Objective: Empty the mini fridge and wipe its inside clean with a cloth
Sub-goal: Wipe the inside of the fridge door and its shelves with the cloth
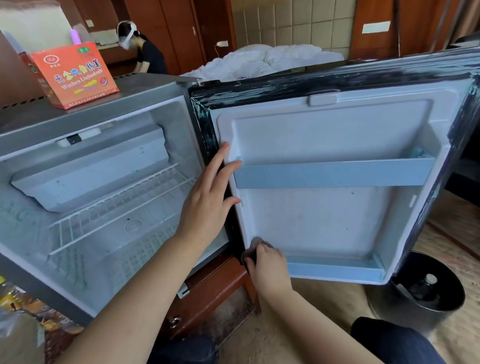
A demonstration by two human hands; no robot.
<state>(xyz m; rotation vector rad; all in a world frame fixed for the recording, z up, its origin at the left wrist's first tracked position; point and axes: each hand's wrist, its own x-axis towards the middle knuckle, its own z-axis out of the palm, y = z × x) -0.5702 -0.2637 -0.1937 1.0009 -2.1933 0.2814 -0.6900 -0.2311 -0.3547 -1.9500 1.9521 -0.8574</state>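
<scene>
Fridge door [328,221], open: left hand [209,197], fingers straight, braces its hinge edge steady; right hand [268,268], curled round grey cloth [255,242], presses the liner's lower hinge-side corner for wiping.

Head camera, low and close, looking forward and down into the open fridge [17,227].
Wide-angle view here: the fridge fills the left of the frame, its door [327,227] spreads across the right, both right up near the lens. Arms come in from the bottom edge, left hand [208,199] at centre, right hand [268,265] just below it, a knee [407,351] in the lower right corner. Far off along the top edge, a bed [280,57].
</scene>
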